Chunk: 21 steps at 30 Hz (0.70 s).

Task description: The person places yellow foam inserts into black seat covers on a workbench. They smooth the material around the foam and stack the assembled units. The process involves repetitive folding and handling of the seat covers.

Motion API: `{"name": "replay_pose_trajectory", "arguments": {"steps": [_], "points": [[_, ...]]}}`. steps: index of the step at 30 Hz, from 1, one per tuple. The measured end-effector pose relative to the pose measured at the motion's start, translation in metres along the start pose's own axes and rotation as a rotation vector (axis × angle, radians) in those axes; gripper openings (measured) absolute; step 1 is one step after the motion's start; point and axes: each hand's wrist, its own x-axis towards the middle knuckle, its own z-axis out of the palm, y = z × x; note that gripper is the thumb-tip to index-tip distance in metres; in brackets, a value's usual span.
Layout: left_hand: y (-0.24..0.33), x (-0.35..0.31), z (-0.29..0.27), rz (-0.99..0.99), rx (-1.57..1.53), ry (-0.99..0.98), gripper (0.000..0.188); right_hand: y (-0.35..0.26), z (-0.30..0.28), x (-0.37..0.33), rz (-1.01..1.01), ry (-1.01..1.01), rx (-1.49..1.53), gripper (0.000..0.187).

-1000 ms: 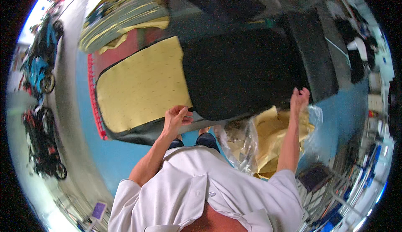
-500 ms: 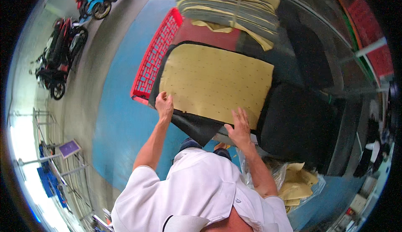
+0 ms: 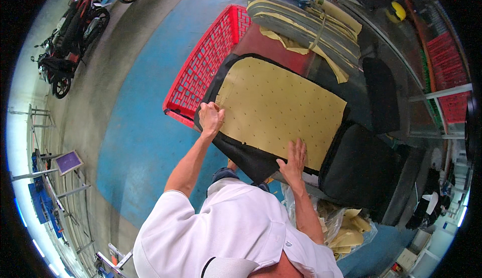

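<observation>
A tan backing sheet [image 3: 281, 110] with rows of small dark marks lies over a black fabric piece [image 3: 246, 160], whose dark edge shows around it and whose near corner hangs down. My left hand [image 3: 211, 117] is closed at the sheet's left edge, fingers curled and thumb pressed in, pinching that edge. Flat on the near right part of the sheet rests my right hand [image 3: 295, 160], its fingers stretched out and holding nothing.
To the left of the work stands a red plastic basket [image 3: 201, 70]. A strapped stack of grey and tan sheets [image 3: 304, 22] lies beyond. At the right sits a black padded piece [image 3: 359, 165]; crumpled tan paper in clear plastic [image 3: 351, 230] lies below it. Motorcycles [image 3: 70, 42] stand far left.
My left hand has closed more tightly on the sheet's left edge. My right hand still lies flat near the sheet's near right edge. The whole view has shifted with my head.
</observation>
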Motion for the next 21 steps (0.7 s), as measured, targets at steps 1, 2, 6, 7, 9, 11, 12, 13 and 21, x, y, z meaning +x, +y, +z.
{"name": "replay_pose_trajectory", "arguments": {"steps": [1,2,6,7,9,11,12,13,21], "points": [[0.001,-0.001,-0.001,0.003,-0.002,-0.007,0.036,-0.002,0.0,0.0,0.015,-0.002,-0.002,0.082],[-0.001,-0.001,0.001,0.028,-0.007,0.046,0.037,-0.004,-0.001,0.0,0.029,-0.002,-0.004,0.082],[-0.006,0.001,0.006,0.057,-0.015,0.118,0.039,-0.003,0.005,-0.001,0.008,0.041,-0.016,0.084],[-0.005,0.001,0.005,0.047,-0.013,0.102,0.039,-0.003,0.005,-0.002,0.007,0.037,-0.018,0.084],[0.003,-0.001,-0.004,0.053,-0.003,0.067,0.036,-0.003,0.004,-0.001,0.005,0.036,-0.022,0.085],[0.005,-0.002,-0.008,0.074,-0.005,0.054,0.032,-0.002,0.006,-0.001,0.001,0.039,-0.023,0.086],[0.004,-0.001,-0.01,0.091,-0.013,0.059,0.031,-0.001,0.007,-0.002,-0.003,0.044,-0.025,0.086],[0.003,-0.001,-0.011,0.109,-0.02,0.063,0.029,-0.001,0.008,-0.002,-0.008,0.051,-0.027,0.087],[-0.004,0.0,-0.01,0.162,-0.077,0.093,0.016,-0.01,0.004,-0.001,0.037,0.026,-0.056,0.086]]}}
